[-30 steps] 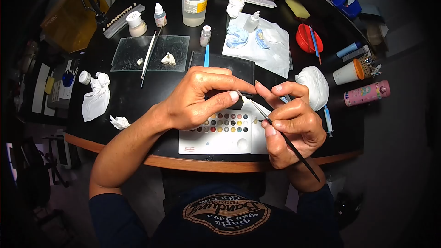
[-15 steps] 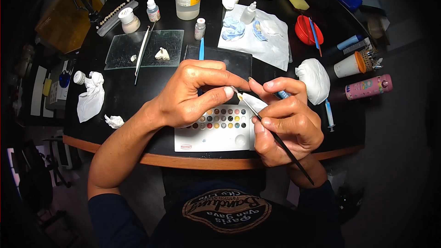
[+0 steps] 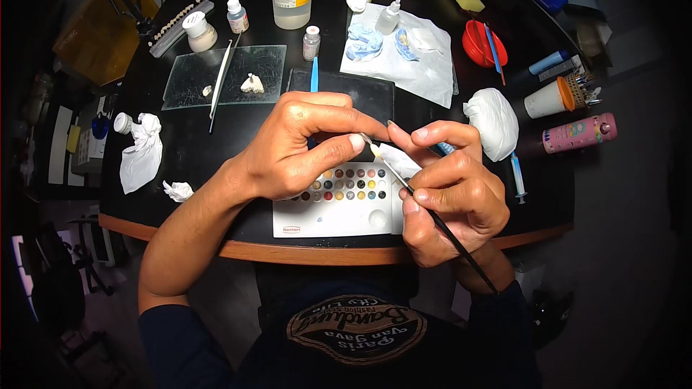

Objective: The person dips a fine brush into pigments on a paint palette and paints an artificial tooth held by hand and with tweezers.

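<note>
Left hand (image 3: 297,140): thumb and forefinger pinched narrow on a small pale piece (image 3: 375,150), over the far edge of the colour palette (image 3: 328,220). Right hand (image 3: 461,205) grips a thin brush (image 3: 454,240), tip at the piece. Looks like brushwork; next move calls for steadiness.

Slanted black brush (image 3: 453,238), small pale piece (image 3: 375,150)

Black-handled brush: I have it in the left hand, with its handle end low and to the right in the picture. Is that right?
Not quite: the black-handled brush is in the right hand, not the left, as the head view shows. Its handle end is indeed low and to the right in the picture.
</note>
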Demonstrator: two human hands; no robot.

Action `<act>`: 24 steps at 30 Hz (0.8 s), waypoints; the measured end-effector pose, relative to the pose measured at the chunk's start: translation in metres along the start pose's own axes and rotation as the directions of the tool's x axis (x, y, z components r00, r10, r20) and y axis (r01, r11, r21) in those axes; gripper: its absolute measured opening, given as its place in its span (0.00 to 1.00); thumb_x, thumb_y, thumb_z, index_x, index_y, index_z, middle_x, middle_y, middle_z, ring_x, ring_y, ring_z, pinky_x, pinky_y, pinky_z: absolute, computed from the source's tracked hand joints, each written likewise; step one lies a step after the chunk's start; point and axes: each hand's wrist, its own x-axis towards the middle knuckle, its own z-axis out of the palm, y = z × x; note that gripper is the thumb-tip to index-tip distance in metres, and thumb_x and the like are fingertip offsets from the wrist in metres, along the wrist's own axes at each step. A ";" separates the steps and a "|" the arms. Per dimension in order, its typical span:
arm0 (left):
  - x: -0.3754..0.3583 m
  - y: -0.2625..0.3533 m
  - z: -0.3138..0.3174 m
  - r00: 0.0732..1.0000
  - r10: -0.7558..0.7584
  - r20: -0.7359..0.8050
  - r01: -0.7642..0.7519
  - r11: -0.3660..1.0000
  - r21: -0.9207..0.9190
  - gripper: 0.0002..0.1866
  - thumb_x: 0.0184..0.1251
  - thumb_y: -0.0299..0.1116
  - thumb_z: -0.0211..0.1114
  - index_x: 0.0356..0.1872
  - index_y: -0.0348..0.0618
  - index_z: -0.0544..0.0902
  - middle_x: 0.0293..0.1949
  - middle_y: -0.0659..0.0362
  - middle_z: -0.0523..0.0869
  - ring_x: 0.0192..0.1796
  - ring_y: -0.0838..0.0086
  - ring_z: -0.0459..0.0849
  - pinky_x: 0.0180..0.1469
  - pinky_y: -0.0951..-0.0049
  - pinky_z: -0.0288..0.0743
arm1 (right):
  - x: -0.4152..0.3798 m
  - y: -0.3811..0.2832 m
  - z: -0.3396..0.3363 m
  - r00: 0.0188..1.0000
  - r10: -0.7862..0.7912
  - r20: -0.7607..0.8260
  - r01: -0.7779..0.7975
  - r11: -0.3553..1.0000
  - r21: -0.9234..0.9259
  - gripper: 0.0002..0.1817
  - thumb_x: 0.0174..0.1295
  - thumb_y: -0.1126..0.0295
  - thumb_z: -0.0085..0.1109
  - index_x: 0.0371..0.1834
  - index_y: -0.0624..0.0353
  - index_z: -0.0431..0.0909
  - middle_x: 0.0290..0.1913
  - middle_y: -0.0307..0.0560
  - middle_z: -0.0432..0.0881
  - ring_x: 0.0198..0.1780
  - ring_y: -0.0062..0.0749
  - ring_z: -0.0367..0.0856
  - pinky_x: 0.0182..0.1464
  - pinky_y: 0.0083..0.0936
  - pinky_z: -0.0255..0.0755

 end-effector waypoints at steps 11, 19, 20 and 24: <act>0.000 0.001 -0.001 1.000 -0.003 0.002 0.003 1.000 0.002 0.18 0.70 0.33 0.63 0.53 0.34 0.92 0.22 0.60 0.75 0.27 0.76 0.72 0.31 0.70 0.64 | 0.002 0.001 0.004 0.998 -0.017 -0.065 0.014 0.999 -0.040 0.10 0.47 0.86 0.65 0.31 0.63 0.79 0.31 0.47 0.84 0.54 0.51 0.84 0.57 0.44 0.89; -0.001 0.000 -0.001 1.000 0.001 -0.003 -0.001 1.000 0.004 0.18 0.70 0.34 0.63 0.52 0.35 0.92 0.22 0.61 0.75 0.27 0.77 0.72 0.31 0.70 0.64 | 0.000 0.001 0.002 1.000 -0.007 -0.020 0.007 1.000 0.008 0.08 0.54 0.86 0.59 0.36 0.65 0.76 0.30 0.52 0.81 0.61 0.49 0.76 0.61 0.65 0.85; -0.001 0.000 0.000 1.000 0.002 -0.007 -0.002 1.000 0.006 0.18 0.71 0.34 0.63 0.52 0.35 0.92 0.21 0.61 0.75 0.27 0.77 0.72 0.31 0.70 0.64 | 0.000 0.001 0.003 1.000 -0.004 -0.018 0.004 1.000 0.001 0.08 0.54 0.86 0.59 0.35 0.65 0.76 0.30 0.52 0.81 0.61 0.49 0.75 0.61 0.65 0.85; -0.001 -0.001 0.000 1.000 0.007 -0.001 -0.007 1.000 0.009 0.18 0.70 0.34 0.63 0.53 0.34 0.92 0.21 0.61 0.75 0.27 0.77 0.72 0.31 0.70 0.64 | -0.002 0.001 0.000 1.000 0.010 -0.014 -0.009 0.999 0.033 0.08 0.54 0.87 0.58 0.35 0.64 0.75 0.31 0.51 0.81 0.61 0.49 0.76 0.61 0.64 0.85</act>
